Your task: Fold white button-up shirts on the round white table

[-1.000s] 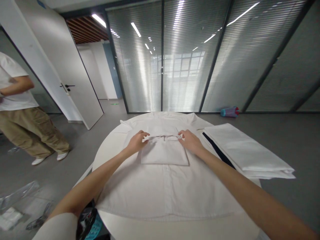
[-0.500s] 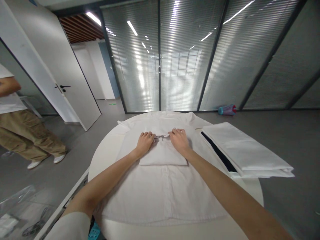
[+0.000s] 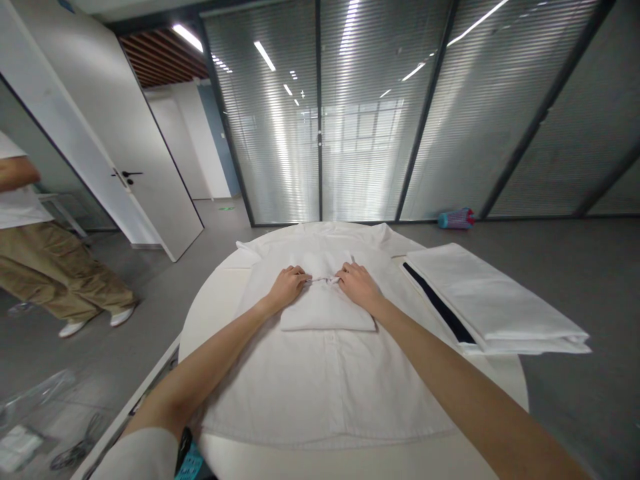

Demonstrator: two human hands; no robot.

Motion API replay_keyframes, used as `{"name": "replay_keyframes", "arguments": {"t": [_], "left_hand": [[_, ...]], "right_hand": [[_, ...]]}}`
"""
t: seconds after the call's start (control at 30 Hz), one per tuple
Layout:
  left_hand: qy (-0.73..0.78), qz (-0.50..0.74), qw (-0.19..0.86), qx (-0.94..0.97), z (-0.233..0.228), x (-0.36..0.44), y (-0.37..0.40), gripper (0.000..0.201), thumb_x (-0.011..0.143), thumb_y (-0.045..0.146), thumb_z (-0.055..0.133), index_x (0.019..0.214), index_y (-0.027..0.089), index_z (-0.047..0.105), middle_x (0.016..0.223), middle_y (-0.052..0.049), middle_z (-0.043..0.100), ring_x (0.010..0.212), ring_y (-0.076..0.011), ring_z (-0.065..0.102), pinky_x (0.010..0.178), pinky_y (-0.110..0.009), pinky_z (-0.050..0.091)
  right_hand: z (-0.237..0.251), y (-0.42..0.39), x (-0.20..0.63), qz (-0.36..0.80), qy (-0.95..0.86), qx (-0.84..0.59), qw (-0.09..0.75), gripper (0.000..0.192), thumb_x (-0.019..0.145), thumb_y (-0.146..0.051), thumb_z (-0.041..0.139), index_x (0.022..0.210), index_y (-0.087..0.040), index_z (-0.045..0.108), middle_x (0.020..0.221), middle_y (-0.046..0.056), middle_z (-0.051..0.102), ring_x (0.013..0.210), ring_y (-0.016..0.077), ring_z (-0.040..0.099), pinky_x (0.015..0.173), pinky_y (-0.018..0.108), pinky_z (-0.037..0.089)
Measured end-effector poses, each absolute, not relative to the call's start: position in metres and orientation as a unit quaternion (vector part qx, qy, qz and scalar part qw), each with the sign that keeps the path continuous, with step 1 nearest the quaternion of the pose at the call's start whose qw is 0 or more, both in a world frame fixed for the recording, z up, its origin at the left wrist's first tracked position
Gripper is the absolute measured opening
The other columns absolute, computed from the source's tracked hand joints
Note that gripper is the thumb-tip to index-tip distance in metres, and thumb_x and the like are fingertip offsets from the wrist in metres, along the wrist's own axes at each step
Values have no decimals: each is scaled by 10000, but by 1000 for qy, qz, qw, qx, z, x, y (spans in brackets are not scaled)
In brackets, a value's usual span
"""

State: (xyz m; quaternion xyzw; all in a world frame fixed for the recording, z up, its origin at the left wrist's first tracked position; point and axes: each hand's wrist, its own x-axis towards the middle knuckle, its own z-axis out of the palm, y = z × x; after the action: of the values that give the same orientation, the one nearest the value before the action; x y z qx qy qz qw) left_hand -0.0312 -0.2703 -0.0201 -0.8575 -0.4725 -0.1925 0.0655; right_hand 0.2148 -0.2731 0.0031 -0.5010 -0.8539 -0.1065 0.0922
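A white short-sleeved shirt (image 3: 280, 400) lies spread out with its button strip towards me. On top of it rests a small white cloth piece (image 3: 327, 317), like a pouch, with a gathered upper edge. My left hand (image 3: 290, 285) pinches that edge at its left part, fingers closed. Just to the right, my right hand (image 3: 357, 283) grips the same edge, its fingers bent around the cloth. A short puckered stretch shows between the two hands. What lies under the fingertips is hidden.
The shirt covers much of a round white table (image 3: 205, 320). Folded white fabric (image 3: 495, 293) with a dark strip hangs over its right edge. A person (image 3: 55, 260) stands at left by an open door (image 3: 115, 133). Clear plastic and a cable (image 3: 75, 450) lie on the floor.
Both hands have shifted slightly, the right one a little lower and towards the left. The gap along the gathered edge between them looks narrower. The shirt has stayed in place.
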Motion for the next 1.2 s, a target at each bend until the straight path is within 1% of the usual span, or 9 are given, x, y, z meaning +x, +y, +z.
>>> {"name": "replay_keyframes", "arguments": {"t": [0.23, 0.37, 0.5, 0.67, 0.77, 0.87, 0.97, 1.07, 1.2], "left_hand": [[-473, -205, 55, -855, -22, -32, -273, 323, 954, 148, 484, 1183, 232, 697, 1057, -86, 669, 985, -221, 609, 871, -348, 479], [-502, -305, 94, -804, -19, -34, -276, 350, 924, 242, 572, 1267, 201, 625, 1195, -128, 586, 1101, -243, 566, 946, -387, 469], [-484, -350, 57, -800, -19, -39, -274, 249, 954, 265, 522, 1095, 178, 708, 1058, -118, 611, 1010, -218, 588, 928, -356, 477], [-461, -249, -37, -851, -14, -46, -261, 180, 883, 226, 600, 907, 190, 774, 876, -64, 692, 826, -180, 638, 795, -267, 499], [-499, -226, -50, -835, 0, -45, -243, 209, 893, 261, 588, 844, 178, 773, 820, -53, 714, 780, -176, 659, 774, -261, 509], [-514, -243, -17, -822, 7, -35, -225, 304, 958, 284, 495, 1125, 178, 727, 1143, -100, 711, 1086, -217, 644, 983, -325, 473], [-520, -212, 0, -828, -5, -24, -215, 469, 991, 384, 462, 1417, 201, 533, 1477, -120, 516, 1386, -267, 448, 1147, -447, 340], [-522, -157, -23, -838, -25, -19, -213, 548, 998, 443, 440, 1494, 209, 435, 1544, -131, 429, 1451, -291, 360, 1168, -521, 285], [-538, -120, -50, -833, -31, -22, -207, 575, 1007, 480, 394, 1526, 233, 379, 1582, -104, 366, 1479, -256, 310, 1198, -489, 233]], "right_hand": [[4, -277, 215, -96, -853, -502, 105, 287, 963, -238, 456, 1079, -176, 711, 1155, 130, 624, 1094, 265, 536, 916, 358, 383], [6, -275, 219, -95, -840, -503, 180, 284, 957, -267, 487, 1128, -195, 702, 1167, 118, 619, 1111, 254, 525, 966, 363, 341], [5, -270, 222, -46, -820, -517, 241, 308, 1002, -320, 436, 1095, -205, 706, 1099, 91, 651, 1067, 213, 567, 947, 331, 339], [6, -265, 219, 7, -842, -520, 144, 284, 991, -308, 470, 962, -172, 718, 993, 87, 704, 923, 195, 633, 814, 284, 379], [17, -250, 213, 8, -825, -547, 141, 369, 1014, -343, 426, 883, -165, 720, 974, 110, 715, 899, 203, 648, 778, 280, 385], [26, -227, 206, 11, -819, -549, 165, 354, 1024, -317, 398, 983, -163, 715, 1051, 123, 699, 933, 199, 643, 777, 268, 393], [21, -209, 203, 25, -829, -535, 162, 288, 1014, -302, 436, 1072, -179, 690, 1066, 97, 697, 917, 178, 642, 760, 249, 401], [5, -205, 202, 30, -836, -527, 151, 216, 985, -290, 508, 1074, -188, 676, 1031, 78, 705, 904, 174, 642, 768, 246, 408], [-7, -210, 201, 16, -830, -534, 159, 243, 1001, -301, 469, 1094, -186, 660, 1083, 102, 688, 978, 201, 628, 843, 282, 415]]}}
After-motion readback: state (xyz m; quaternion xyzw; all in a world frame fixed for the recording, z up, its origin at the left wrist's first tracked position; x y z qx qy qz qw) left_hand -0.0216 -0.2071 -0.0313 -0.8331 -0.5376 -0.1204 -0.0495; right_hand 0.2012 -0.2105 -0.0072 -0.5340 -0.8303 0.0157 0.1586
